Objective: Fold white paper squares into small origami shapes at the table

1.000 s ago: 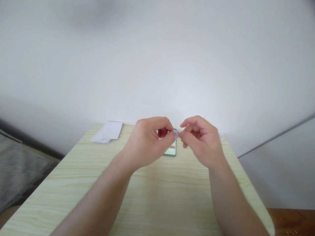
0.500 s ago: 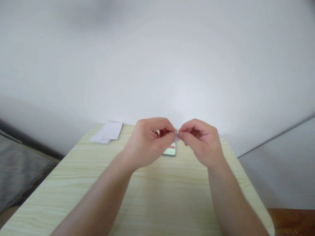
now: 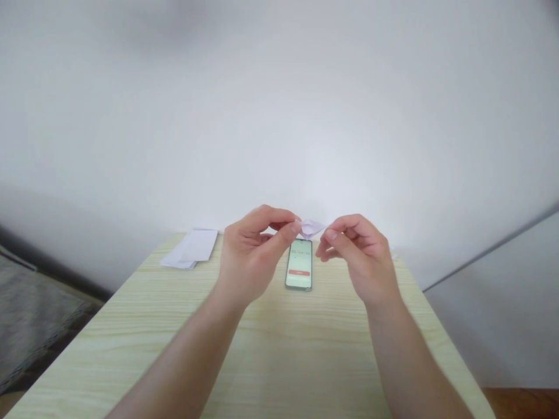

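A small folded piece of white paper (image 3: 311, 228) with pointed ends is held up between my two hands, above the far part of the table. My left hand (image 3: 257, 250) pinches its left end between thumb and fingertips. At the right tip, my right hand (image 3: 358, 250) closes thumb and forefinger on the point, its other fingers curled. Just below the paper lies a phone (image 3: 299, 265), face up, its lit screen showing a timer and a red button.
Several white paper sheets (image 3: 198, 245) lie in an overlapping pile at the table's far left corner. The pale wood-grain table (image 3: 305, 349) meets a white wall (image 3: 279, 116) at the back. A bit of something white (image 3: 394, 255) shows behind my right hand.
My hands have moved apart, and more of the folded paper shows between them. The phone, mostly covered before, is now in plain sight. The whole view has shifted slightly.
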